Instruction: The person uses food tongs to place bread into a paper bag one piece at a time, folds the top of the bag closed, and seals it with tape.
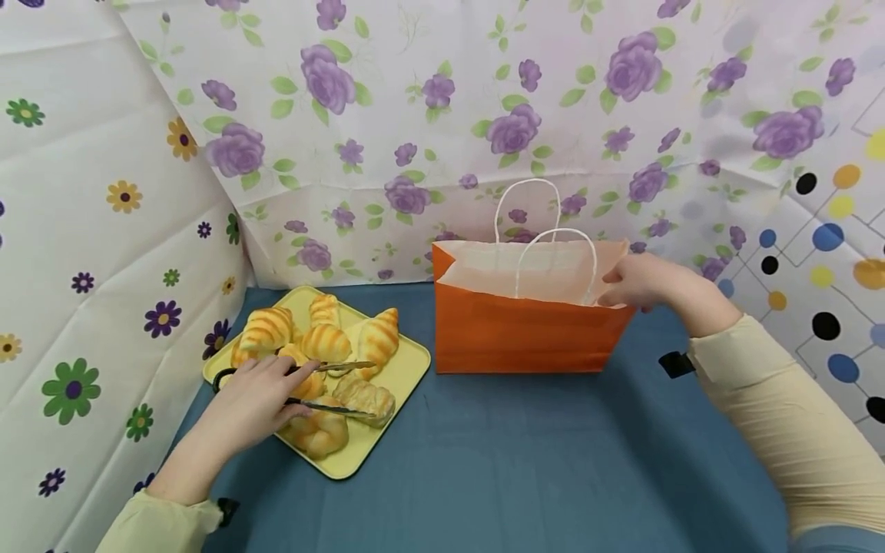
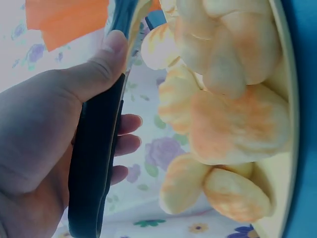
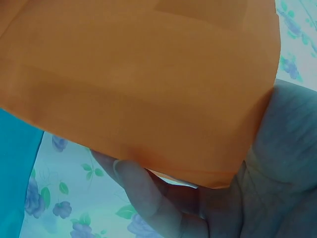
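My left hand grips black-handled tongs over the yellow tray at the left. The tongs' metal arms stand apart, reaching over a twisted, paler pastry near the tray's right edge. Several striped bread rolls lie around them on the tray. My right hand holds the right end of an orange paper bag, its fingers bent over the rim in the right wrist view. The bag stands upright with its mouth open and two white handles raised; its bottom inside is hidden.
A blue cloth covers the table under tray and bag. Right behind the bag rises a flowered curtain, with more patterned sheets at the left and right sides. The tray's right corner comes close to the bag's left side.
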{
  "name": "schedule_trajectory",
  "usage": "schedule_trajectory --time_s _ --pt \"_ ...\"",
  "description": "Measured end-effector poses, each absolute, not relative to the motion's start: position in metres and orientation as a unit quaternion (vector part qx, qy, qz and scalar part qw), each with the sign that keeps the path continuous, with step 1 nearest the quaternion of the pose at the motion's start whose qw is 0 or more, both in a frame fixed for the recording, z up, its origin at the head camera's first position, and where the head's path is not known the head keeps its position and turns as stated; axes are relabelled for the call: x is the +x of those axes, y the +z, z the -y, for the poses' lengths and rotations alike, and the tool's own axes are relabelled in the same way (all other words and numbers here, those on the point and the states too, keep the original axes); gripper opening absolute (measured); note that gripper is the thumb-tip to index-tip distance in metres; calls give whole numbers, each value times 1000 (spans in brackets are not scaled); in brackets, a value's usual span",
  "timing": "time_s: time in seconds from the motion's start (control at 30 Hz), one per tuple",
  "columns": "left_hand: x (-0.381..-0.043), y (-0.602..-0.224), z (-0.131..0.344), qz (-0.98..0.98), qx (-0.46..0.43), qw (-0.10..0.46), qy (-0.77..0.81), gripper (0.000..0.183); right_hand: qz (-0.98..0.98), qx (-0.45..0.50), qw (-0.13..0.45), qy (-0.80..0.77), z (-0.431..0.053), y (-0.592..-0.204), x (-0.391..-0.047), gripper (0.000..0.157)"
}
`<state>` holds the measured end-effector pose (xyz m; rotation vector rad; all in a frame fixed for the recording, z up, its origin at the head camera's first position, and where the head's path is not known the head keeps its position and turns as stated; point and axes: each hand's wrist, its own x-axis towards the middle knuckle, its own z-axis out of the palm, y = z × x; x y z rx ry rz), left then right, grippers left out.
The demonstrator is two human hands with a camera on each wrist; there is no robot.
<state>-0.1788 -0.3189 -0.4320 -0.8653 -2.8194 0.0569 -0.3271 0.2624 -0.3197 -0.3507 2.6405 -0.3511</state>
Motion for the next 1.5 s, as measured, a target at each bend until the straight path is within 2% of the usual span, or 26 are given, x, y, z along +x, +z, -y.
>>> schedule_trajectory --time_s 0.33,0.57,0.7,1.1,1.5 --pt "-188 -431 307 940 -315 104 74 67 -957 -129 227 -126 -261 -322 -327 65" --pt "-192 -429 296 945 -299 82 106 67 -958 -124 225 -129 -261 -320 -329 65" --pt "-194 -428 290 943 -297 75 126 64 -959 -126 222 -123 -259 -319 -330 65" --pt "-203 -422 270 920 -311 102 215 45 -956 -126 232 -127 -259 -318 -332 65" --pt "-210 -420 274 918 -320 92 218 45 -954 -125 239 -128 -258 -319 -335 66"
